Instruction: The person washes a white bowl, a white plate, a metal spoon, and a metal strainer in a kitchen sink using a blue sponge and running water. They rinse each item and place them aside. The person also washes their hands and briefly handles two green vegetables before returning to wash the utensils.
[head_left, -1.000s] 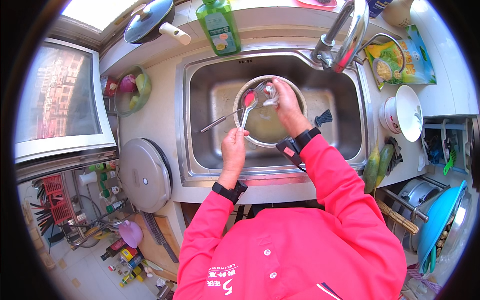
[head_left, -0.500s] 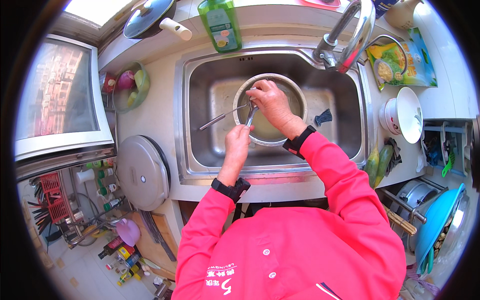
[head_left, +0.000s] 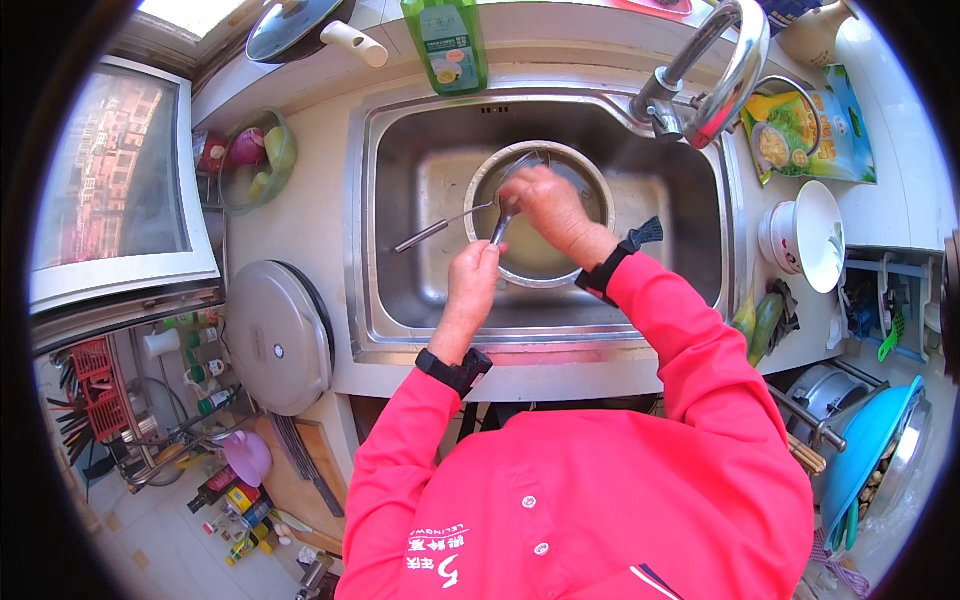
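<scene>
My left hand [head_left: 473,283] is closed round the lower handle of a shiny metal spoon-like utensil [head_left: 502,228]. Over its upper end my right hand [head_left: 545,205] is curled, fingers slightly blurred and hiding the utensil's head. Both hands work above a round metal basin [head_left: 608,210] with cloudy water, standing in the steel sink [head_left: 685,280]. A second utensil [head_left: 421,236] leans across the basin's left rim, its thick handle sticking out. Thin metal parts of something I cannot make out show behind my right hand in the basin.
A dark scrubber [head_left: 648,231] lies in the sink by my right wrist. The faucet [head_left: 700,85] arches over the far right corner. Around the sink are a green bottle [head_left: 447,45], a vegetable bowl [head_left: 262,160], a round grey lid [head_left: 275,338] and white bowls [head_left: 815,237].
My right hand has shifted slightly down and right along the utensil. More thin metal parts now show at the basin's far side. My left hand keeps its hold.
</scene>
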